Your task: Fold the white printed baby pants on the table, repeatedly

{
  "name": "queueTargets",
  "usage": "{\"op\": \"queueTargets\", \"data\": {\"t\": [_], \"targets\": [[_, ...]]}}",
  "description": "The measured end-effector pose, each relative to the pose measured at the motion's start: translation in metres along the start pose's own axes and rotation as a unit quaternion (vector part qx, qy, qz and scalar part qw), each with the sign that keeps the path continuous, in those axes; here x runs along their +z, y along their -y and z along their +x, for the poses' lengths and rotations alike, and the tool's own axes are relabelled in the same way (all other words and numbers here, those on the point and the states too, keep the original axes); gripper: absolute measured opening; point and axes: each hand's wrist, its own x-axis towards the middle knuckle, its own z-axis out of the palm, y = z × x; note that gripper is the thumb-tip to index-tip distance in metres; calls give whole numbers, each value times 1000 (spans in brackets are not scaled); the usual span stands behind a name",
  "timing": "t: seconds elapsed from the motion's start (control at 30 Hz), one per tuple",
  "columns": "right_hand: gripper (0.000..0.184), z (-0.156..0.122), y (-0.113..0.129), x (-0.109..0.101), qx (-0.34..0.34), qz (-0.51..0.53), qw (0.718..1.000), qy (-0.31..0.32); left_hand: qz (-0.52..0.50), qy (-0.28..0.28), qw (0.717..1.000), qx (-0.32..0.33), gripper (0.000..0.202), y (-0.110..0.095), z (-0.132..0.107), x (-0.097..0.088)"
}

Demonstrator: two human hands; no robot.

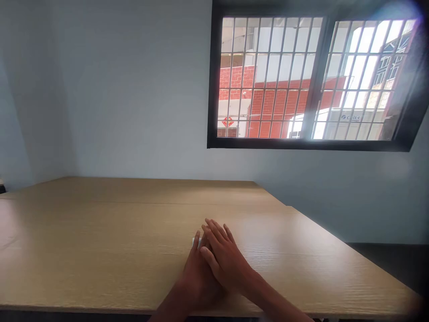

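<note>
Both my hands lie on a light wooden table (100, 232), near its front edge. My right hand (224, 257) rests flat on top of my left hand (196, 275), its fingers stretched out and pointing up and to the left. My left hand lies palm down beneath it, fingers extended. A small pale white thing (196, 242) shows just past the left fingertips; most of it is hidden under the hands and I cannot tell what it is.
The tabletop (301, 264) reaches back to a pale grey wall (134, 89), with a seam (150, 203) across it. A dark-framed barred window (308, 80) is high on the right, red brick outside. The table's right edge drops to a dark floor (392, 264).
</note>
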Motion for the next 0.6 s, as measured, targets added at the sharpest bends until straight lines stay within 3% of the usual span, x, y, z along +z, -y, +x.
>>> {"op": "queueTargets", "data": {"t": [0.1,0.17,0.43,0.6], "targets": [[58,9,-14,9,40,44,995,85,-17,53,998,9,66,15,6,9],[60,12,-26,15,42,58,991,109,-23,74,997,10,67,24,9,16],[60,38,-68,32,47,46,993,101,-53,80,995,-39,65,44,41,24],[58,65,-97,47,84,48,990,99,-113,59,986,-105,65,71,60,29]]}}
